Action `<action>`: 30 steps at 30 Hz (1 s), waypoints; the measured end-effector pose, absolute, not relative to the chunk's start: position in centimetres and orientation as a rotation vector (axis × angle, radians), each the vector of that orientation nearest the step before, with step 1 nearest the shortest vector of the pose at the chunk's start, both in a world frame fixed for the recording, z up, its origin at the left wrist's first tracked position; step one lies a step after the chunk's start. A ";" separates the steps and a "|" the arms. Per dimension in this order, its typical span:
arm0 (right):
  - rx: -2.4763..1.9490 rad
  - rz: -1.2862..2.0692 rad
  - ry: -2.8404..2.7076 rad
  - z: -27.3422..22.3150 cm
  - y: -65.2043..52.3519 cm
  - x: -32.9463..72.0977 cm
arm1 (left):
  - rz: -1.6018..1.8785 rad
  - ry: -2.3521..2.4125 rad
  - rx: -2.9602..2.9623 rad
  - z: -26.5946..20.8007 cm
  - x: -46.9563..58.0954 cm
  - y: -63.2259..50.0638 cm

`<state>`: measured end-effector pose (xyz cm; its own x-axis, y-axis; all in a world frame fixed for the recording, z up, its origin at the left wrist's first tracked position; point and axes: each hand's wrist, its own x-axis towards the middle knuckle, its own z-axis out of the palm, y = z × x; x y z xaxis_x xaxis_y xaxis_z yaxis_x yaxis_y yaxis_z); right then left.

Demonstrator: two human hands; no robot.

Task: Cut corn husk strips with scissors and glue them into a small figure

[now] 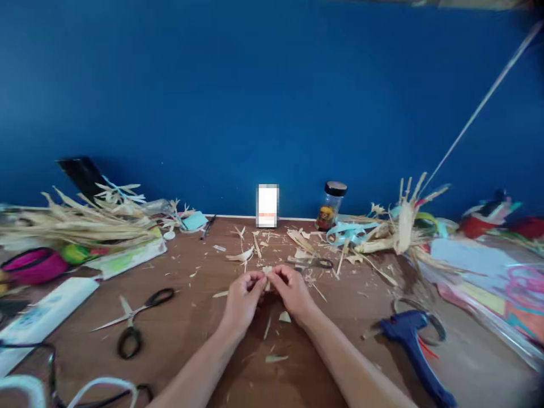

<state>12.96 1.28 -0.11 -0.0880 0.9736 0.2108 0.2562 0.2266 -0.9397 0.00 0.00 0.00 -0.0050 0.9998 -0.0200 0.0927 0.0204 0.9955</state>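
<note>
Between my fingertips, over the middle of the brown table, is a small pale piece of dried husk (267, 271). My left hand (243, 297) pinches it from the left, thumb against forefinger. From the other side my right hand (293, 292) pinches the same piece, so the two hands nearly touch. Most of the piece is hidden behind my fingers. Husk scraps lie around both hands, among them a curled strip (241, 256) just beyond and a pale flake (284, 317) below my right hand. A second pair of scissors (312, 263) lies flat behind my right hand.
Black-handled scissors (131, 317) lie opened at left, near a white power strip (55, 309). A blue glue gun (419, 351) rests at right beside a tape ring (437, 326). Husk piles (85, 221) and a black-lidded jar (331, 207) stand along the blue wall.
</note>
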 end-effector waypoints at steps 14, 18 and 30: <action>-1.217 0.883 -1.570 0.5 0.9 12.8 | 1.302 1.242 1.064 0.2 0.3 0.1; -1.209 0.901 -1.550 0.5 0.9 12.8 | 1.298 1.248 1.067 0.3 0.4 0.1; -1.114 1.074 -1.410 -0.4 1.2 12.8 | 1.278 1.169 0.801 0.5 0.5 0.3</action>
<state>12.76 1.17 -0.38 -0.0741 0.9819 0.1742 0.0929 0.1808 -0.9791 0.47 0.26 0.53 -0.0966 0.9742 -0.2040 -0.2901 0.1686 0.9420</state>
